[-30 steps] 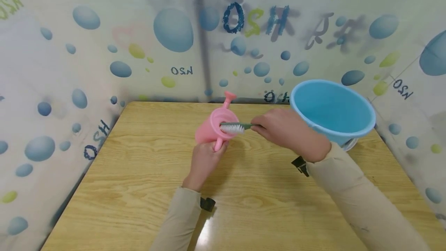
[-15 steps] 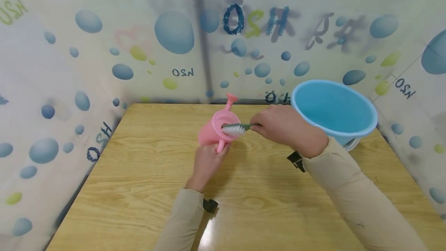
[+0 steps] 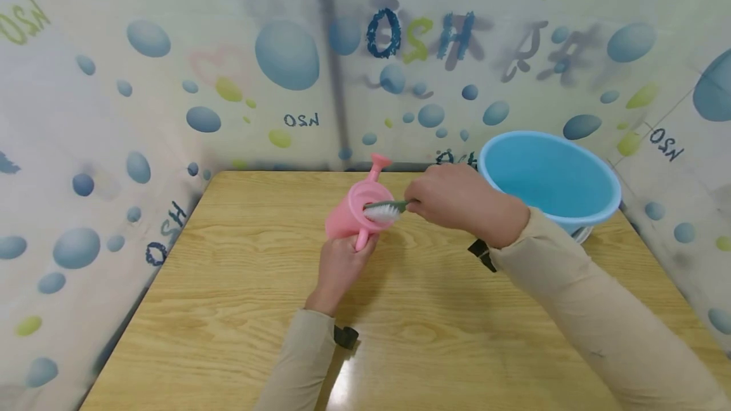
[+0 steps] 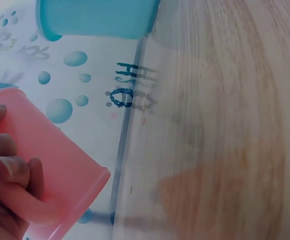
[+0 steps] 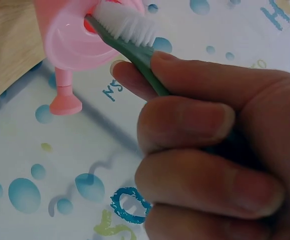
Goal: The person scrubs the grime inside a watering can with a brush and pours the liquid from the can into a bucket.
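Note:
A pink watering can (image 3: 342, 215) tilts above the table, its open top turned toward the right hand and its spout pointing to the back. The left hand (image 3: 341, 268) grips its handle; in the left wrist view the fingers curl round that handle (image 4: 22, 200). The right hand (image 3: 457, 198) holds a green brush (image 5: 140, 57) by its handle, thumb and fingers closed round it. The brush's white bristles (image 3: 381, 213) are at the can's mouth, its tip just inside the rim. The can's inner bottom is mostly hidden.
A light blue basin (image 3: 548, 176) stands tilted at the back right of the wooden table (image 3: 228, 284), close to the right forearm. Bubble-patterned sheeting (image 3: 285, 56) hangs behind the table and along both sides.
The can and left hand have shifted slightly right and down in view over the second. My right hand has moved a little left and up, the brush staying at the can's mouth.

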{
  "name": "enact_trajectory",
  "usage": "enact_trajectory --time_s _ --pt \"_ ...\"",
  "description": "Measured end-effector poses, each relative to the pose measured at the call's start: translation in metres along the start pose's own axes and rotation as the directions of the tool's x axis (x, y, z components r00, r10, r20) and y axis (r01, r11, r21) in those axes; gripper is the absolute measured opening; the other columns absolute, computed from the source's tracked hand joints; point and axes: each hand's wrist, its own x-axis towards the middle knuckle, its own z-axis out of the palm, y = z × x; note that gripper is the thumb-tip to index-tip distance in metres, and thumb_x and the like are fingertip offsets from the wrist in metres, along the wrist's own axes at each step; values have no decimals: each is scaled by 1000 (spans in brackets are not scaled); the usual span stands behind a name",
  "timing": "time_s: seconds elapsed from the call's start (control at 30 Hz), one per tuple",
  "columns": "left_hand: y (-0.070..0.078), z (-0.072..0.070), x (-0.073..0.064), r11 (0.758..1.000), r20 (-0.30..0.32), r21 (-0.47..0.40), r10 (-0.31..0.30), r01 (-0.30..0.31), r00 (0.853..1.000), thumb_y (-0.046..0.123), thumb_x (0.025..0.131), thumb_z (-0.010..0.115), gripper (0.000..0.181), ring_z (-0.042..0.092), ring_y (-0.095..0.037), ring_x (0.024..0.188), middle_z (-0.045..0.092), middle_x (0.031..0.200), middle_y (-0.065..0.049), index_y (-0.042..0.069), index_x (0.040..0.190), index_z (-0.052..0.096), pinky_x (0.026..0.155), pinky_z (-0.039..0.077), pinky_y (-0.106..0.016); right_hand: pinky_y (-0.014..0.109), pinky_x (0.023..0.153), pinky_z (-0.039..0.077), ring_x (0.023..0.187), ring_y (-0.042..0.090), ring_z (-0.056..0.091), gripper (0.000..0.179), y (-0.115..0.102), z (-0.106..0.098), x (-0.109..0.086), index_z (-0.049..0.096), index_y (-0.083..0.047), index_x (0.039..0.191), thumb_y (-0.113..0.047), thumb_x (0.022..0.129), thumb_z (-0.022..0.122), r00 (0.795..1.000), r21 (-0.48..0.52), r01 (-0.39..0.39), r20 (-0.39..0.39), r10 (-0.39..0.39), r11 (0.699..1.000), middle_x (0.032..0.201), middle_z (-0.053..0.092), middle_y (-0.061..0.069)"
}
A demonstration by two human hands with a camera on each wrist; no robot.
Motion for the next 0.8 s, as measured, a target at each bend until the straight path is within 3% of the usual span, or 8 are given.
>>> enact_trajectory --time_s 0.23,0.43,0.8 --pt "0 1 0 1000 2 18 18 -18 1000 38 83 60 53 22 -3 39 23 41 12 17 42 34 38 18 -21 29 53 41 58 13 47 9 -2 -9 6 66 -19 77 -24 84 63 997 -6 -6 81 7 1000 64 54 -7" --pt "1 0 -1 1000 -2 16 13 -13 1000 37 83 60 54 22 -3 37 22 40 13 18 40 33 37 18 -22 29 55 40 61 14 47 9 -2 -13 11 65 -19 77 -25 83 63 993 10 5 120 -7 1000 67 54 -6" --pt "-3 5 -2 998 -33 30 57 -56 998 35 81 63 52 23 -4 38 24 41 12 18 42 33 38 19 -22 29 55 40 60 14 48 10 3 -15 21 65 -19 77 -25 84 62 984 -20 44 174 -40 999 65 55 -5"
